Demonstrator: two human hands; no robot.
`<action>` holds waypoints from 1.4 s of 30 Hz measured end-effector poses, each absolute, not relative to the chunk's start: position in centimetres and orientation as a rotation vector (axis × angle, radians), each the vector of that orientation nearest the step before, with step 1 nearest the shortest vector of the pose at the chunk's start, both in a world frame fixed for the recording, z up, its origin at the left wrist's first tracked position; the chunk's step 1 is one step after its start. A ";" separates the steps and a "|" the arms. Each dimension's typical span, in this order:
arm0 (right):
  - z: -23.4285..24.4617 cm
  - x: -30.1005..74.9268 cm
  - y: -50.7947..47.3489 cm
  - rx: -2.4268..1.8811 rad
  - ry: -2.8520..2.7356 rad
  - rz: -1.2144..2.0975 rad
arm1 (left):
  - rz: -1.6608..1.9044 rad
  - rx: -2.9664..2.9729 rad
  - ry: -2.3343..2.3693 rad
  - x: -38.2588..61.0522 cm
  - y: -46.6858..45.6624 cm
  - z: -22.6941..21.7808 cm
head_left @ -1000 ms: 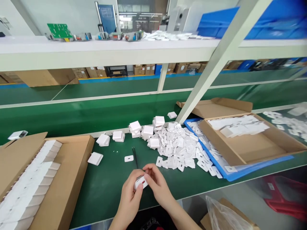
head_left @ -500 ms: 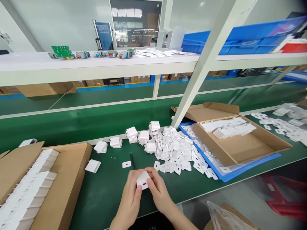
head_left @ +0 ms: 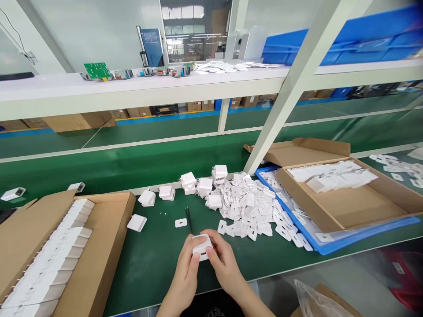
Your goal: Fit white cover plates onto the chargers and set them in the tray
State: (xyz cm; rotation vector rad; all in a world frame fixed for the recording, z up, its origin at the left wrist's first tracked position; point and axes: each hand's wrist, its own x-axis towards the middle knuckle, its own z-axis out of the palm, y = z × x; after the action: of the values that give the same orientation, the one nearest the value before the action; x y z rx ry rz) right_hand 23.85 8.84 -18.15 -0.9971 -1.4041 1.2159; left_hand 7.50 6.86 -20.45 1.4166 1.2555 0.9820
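Both hands close around a white charger (head_left: 201, 247) with a dark red port on the side facing me. My left hand (head_left: 185, 266) grips its left side, the thumb by the port face. On the other side my right hand (head_left: 224, 259) holds it with thumb and fingers. Just beyond them lie black tweezers (head_left: 188, 218) and a single white cover plate (head_left: 180, 223) with a slot. A large heap of similar white plates (head_left: 247, 202) spreads to the right. Several white chargers (head_left: 205, 187) stand along the back, and one charger (head_left: 136, 223) lies left of the tweezers.
At left, an open cardboard box (head_left: 112, 246) holds a row of chargers. A blue tray (head_left: 325, 249) with plates lies at right, another open box (head_left: 333, 215) resting on it. A slanted white post (head_left: 280, 105) rises behind; circuit boards (head_left: 97, 70) sit on the shelf (head_left: 139, 94).
The view has turned slightly left, so things appear shifted right. Both hands still hold the charger, and my left fingers now lie further over its top.
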 end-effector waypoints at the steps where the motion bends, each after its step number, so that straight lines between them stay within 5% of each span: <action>1: -18.4 23.8 8.9 -1.000 -1.406 1.207 | 0.989 1.406 1.250 7.5 6.8 -20.5; 33: -20.2 24.2 7.8 -0.903 -1.495 1.137 | 1.191 1.722 1.161 7.7 6.2 -18.9; 42: -20.8 23.4 8.0 -0.931 -1.620 1.016 | 1.166 0.802 1.118 9.5 6.2 -17.7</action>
State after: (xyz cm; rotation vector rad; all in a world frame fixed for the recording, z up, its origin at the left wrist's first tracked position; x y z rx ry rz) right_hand 23.39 7.97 -20.85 -0.9307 -1.6196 1.0160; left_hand 9.46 6.18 -17.72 0.8024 1.1180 1.1661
